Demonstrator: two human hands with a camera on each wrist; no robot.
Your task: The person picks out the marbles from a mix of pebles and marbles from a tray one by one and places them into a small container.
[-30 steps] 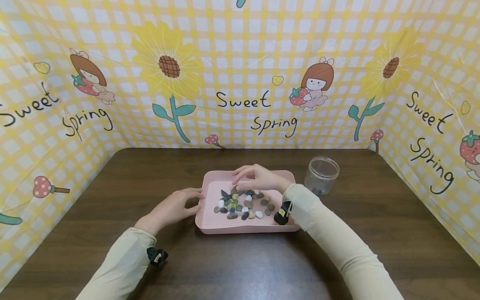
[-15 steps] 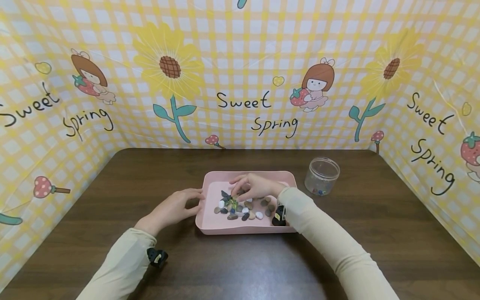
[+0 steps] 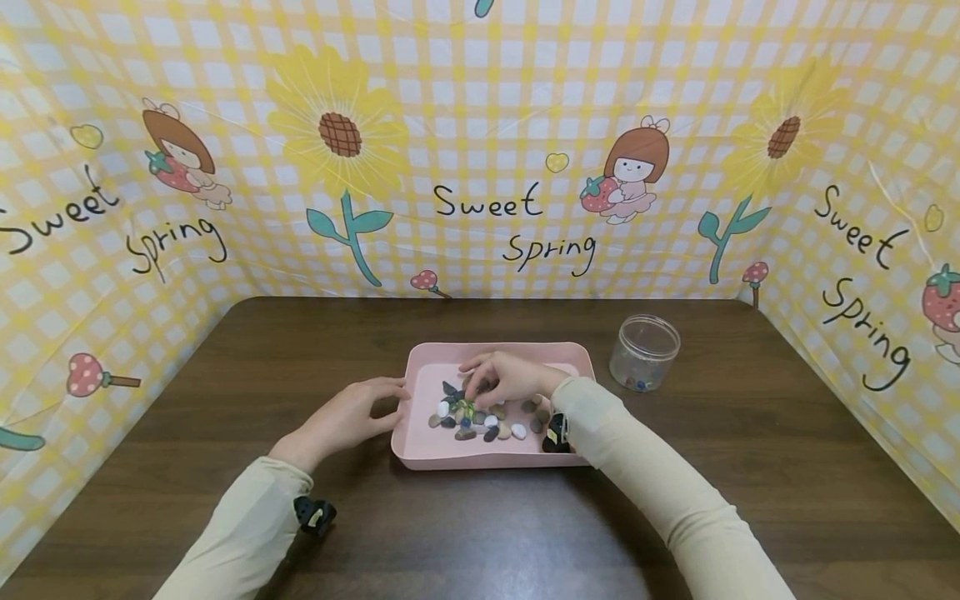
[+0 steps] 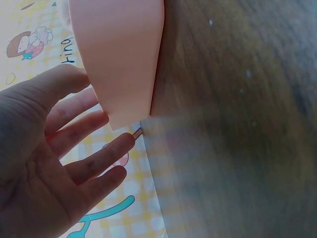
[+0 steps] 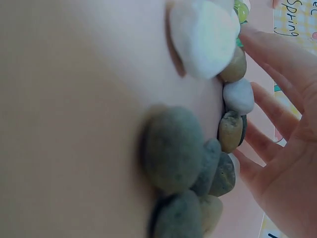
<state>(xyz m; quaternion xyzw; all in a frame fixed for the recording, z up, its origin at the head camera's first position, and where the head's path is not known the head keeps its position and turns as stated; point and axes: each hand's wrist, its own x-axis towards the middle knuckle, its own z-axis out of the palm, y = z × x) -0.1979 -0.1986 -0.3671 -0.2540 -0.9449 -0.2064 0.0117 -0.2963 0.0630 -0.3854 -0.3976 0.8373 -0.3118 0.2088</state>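
A pink tray (image 3: 416, 457) stands on the brown table and holds several pebbles (image 3: 491, 432) in grey, brown and white. My left hand (image 3: 352, 414) is at the tray's left wall, fingertips against its rim and fingers relaxed; the left wrist view shows the same hand (image 4: 54, 148) spread beside the wall. Inside the tray, my right hand (image 3: 508, 377) reaches down among the pebbles, thumb and index finger at green glass marbles (image 3: 467, 411). In the right wrist view the thumb tip is close to a green marble (image 5: 241, 11); whether it is pinched is hidden.
A clear plastic jar (image 3: 645, 354) with a few small coloured marbles at its bottom stands to the right behind the tray. A yellow checked cloth (image 3: 495, 100) with printed flowers surrounds the table's back and sides.
My right hand has moved slightly left and down onto the green marbles, and its fingers have drawn in. My left hand has stayed at the tray's rim.
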